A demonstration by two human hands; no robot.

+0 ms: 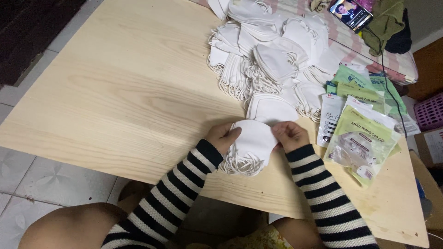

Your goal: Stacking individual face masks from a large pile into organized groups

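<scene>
My left hand (223, 137) and my right hand (289, 135) both grip a small stack of folded white face masks (251, 143) over the near edge of the pale wooden table (124, 92). The stack's ear loops (242, 165) hang in a bunch below it. Both arms wear black-and-white striped sleeves. Just beyond my hands lies another folded white mask (270, 109), and behind it a big heap of white masks (267, 50) fills the far middle of the table.
Green and white printed plastic pouches (364, 133) lie stacked to the right of my hands. A phone with a lit screen (350, 13) and dark green cloth (387, 20) sit at the far right. A purple basket (430, 110) stands off the table. Tiled floor lies left.
</scene>
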